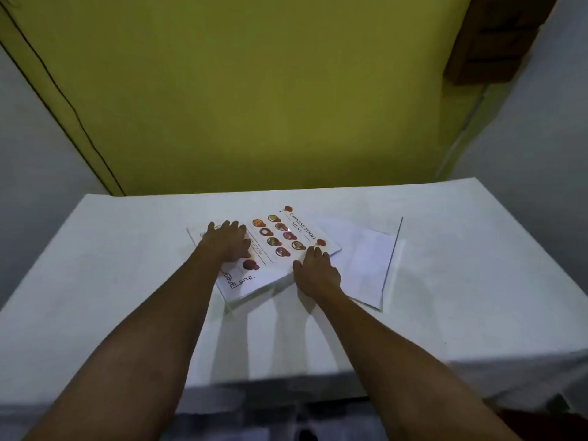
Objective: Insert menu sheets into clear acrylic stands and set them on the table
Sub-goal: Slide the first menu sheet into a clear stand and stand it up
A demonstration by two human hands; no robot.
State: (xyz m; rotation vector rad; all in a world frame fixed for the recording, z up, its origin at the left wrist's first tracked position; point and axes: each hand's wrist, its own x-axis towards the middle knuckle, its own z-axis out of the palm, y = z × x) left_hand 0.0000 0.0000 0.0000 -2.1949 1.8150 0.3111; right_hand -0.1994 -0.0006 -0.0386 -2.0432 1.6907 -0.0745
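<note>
Two printed menu sheets lie overlapped in the middle of the white table (pixel 127 281). The upper one, the Chinese food menu sheet (pixel 283 233), shows rows of dish photos. Under it a second menu sheet (pixel 241 280) with a black key-pattern corner sticks out toward me. My left hand (pixel 227 241) rests flat on the left part of the sheets, fingers spread. My right hand (pixel 315 272) presses its fingertips on the near right corner of the Chinese food menu sheet. A clear acrylic stand (pixel 369 259) lies flat to the right, its edge a thin dark line.
A white cloth covers the table, whose near edge drops off just below my forearms. A yellow-green wall (pixel 254 90) rises behind the table's far edge. A dark wooden shelf (pixel 496 39) hangs at the upper right.
</note>
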